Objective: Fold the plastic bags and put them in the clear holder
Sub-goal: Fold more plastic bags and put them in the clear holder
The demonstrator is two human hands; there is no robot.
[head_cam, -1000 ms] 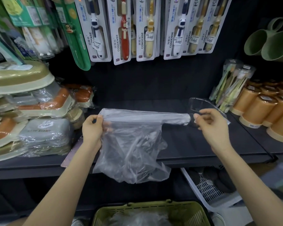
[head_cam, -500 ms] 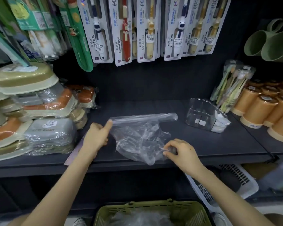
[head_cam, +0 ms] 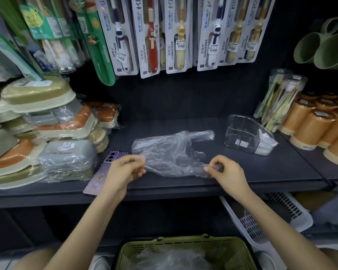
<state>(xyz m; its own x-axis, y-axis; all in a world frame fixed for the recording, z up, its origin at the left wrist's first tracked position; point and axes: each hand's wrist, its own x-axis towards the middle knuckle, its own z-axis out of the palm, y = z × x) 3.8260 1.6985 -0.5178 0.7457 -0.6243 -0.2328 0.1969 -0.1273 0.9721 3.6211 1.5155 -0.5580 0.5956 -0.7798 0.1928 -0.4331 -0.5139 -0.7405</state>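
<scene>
The left hand (head_cam: pixel 125 168) and right hand (head_cam: pixel 224 172) pinch the near edge of the plastic bag (head_cam: pixel 170 151) on the shelf (head_cam: pixel 261 168), with the clear holder (head_cam: pixel 244 133) at its 2 o'clock, and the thin film may slip free and spoil the fold.

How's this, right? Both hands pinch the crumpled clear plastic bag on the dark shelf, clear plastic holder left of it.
Wrong side. Head view: the clear plastic holder stands right of the crumpled clear plastic bag. Left hand and right hand pinch it on the dark shelf.
</scene>
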